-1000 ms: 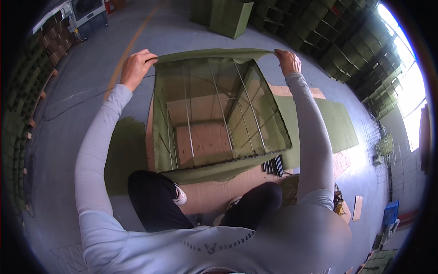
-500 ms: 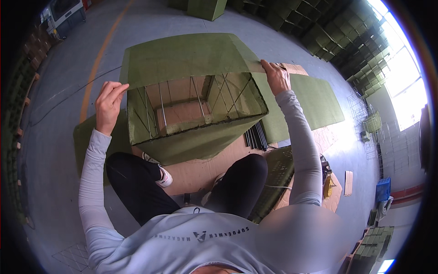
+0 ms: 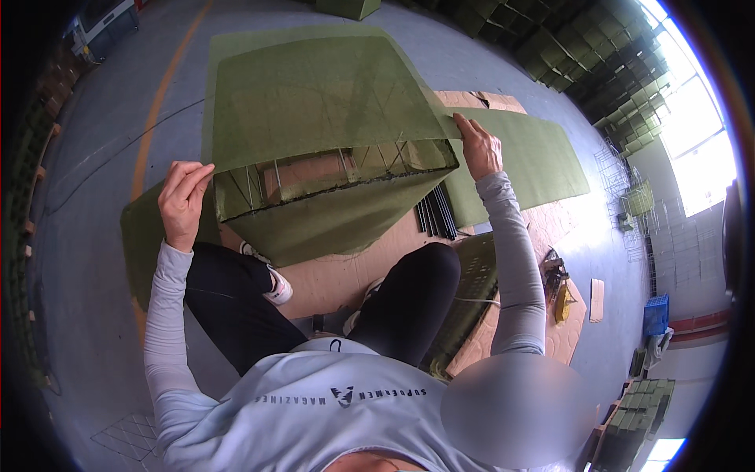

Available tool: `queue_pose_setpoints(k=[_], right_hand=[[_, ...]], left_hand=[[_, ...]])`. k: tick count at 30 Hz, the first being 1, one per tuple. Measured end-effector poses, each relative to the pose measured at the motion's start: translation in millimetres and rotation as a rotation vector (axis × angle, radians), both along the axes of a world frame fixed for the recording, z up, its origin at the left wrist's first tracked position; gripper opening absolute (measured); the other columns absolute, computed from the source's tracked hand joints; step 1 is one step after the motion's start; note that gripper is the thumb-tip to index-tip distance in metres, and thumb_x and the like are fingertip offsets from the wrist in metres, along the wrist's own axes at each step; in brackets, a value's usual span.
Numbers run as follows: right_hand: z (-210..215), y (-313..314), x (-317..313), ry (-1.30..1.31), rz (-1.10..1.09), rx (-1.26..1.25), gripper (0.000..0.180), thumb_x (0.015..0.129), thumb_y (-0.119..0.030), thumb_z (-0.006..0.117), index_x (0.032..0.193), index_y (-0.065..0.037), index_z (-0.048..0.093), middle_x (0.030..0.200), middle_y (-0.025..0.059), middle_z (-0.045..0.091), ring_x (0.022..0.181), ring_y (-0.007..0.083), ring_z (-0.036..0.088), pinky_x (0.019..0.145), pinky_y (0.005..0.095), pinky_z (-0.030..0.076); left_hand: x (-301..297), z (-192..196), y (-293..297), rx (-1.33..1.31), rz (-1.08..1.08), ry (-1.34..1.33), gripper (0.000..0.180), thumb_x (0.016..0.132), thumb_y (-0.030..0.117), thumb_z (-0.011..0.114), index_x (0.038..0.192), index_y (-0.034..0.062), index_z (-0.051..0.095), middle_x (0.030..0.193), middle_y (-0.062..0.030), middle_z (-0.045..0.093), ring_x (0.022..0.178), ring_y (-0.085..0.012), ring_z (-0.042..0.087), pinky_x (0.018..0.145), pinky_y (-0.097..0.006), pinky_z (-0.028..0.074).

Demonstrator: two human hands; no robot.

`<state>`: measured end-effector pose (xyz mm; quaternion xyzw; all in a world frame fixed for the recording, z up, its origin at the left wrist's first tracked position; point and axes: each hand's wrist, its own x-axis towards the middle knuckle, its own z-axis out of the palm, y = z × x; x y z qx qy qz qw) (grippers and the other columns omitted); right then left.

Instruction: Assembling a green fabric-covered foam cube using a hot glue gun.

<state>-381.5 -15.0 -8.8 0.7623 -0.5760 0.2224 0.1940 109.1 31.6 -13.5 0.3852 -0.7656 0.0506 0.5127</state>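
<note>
Green mesh fabric is now spread across the whole top of the wire-frame box, where a second ago the top was open and the inside of the frame could be looked into. The box stands on the floor just beyond the person's knees, and in that second it has been tipped or turned so that its covered face fills the far middle of the view. Judged from this, the cover has been pulled most of the way over the frame, and only the near edge looks unfinished.

The right hand is closed on the fabric at the box's far right corner, the cloth pinched between thumb and fingers. The left hand has been taken off the rim it gripped a second ago; it is now held just beside the near left corner with fingers loosely curled, and whether cloth is pinched or merely touched cannot be told.

Through the narrow gap under the fabric edge only a few wires are seen; the rest of the frame is hidden. A second green sheet lies flat to the right on cardboard, partly covered by the box. A bundle of dark rods shows near the right knee, its length cut off. Stacked green crates at the far right are bent by the lens and hard to make out.
</note>
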Motion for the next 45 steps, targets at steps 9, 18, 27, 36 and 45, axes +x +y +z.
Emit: queue_pose_setpoints(k=[9,18,27,36,45], right_hand=[[-5.6,26.4,3.4,-0.015,0.004,-0.007,0.041,0.078,0.001,0.048,0.116,-0.012,0.054,0.09,0.0097,0.061,0.078,0.0295,0.062,0.065,0.038,0.05],[-12.4,44.9,2.9,0.011,-0.006,-0.017,0.043,0.077,0.002,0.048,0.118,-0.011,0.054,0.091,0.0082,0.061,0.078,0.0282,0.062,0.065,0.0374,0.05],[-19.8,49.3,1.9,-0.008,0.001,-0.01,0.046,0.076,0.004,0.049,0.12,-0.009,0.053,0.095,0.0096,0.061,0.079,0.0288,0.062,0.066,0.0374,0.051],[-28.1,53.4,-1.9,0.005,-0.053,-0.004,0.041,0.082,0.001,0.049,0.121,-0.011,0.054,0.096,0.0073,0.063,0.078,0.0241,0.065,0.065,0.0356,0.052],[-31.8,56.6,1.9,-0.029,-0.055,0.014,0.045,0.081,0.005,0.049,0.123,-0.011,0.053,0.099,0.0086,0.064,0.082,0.0244,0.065,0.067,0.0352,0.052]], left_hand=[[5.6,-5.5,23.4,-0.015,-0.017,-0.03,0.023,0.068,-0.011,0.067,0.09,-0.0023,0.065,0.08,-0.0078,0.057,0.073,-0.0211,0.055,0.061,-0.029,0.045],[4.0,-12.8,36.3,0.011,-0.025,-0.042,0.025,0.068,-0.012,0.068,0.091,-0.0017,0.066,0.08,-0.0071,0.057,0.074,-0.021,0.056,0.063,-0.03,0.046],[6.3,-19.4,42.8,0.007,-0.011,-0.052,0.028,0.066,-0.013,0.067,0.092,-0.0012,0.066,0.081,-0.0076,0.058,0.076,-0.022,0.057,0.064,-0.03,0.047],[6.3,-24.2,47.7,0.017,-0.046,-0.038,0.031,0.064,-0.015,0.067,0.092,-0.0013,0.067,0.085,-0.008,0.059,0.08,-0.0225,0.058,0.065,-0.03,0.049],[9.0,-25.7,54.6,0.028,-0.026,-0.025,0.032,0.063,-0.015,0.066,0.093,-0.001,0.068,0.088,-0.0084,0.061,0.083,-0.0236,0.058,0.067,-0.031,0.05]])
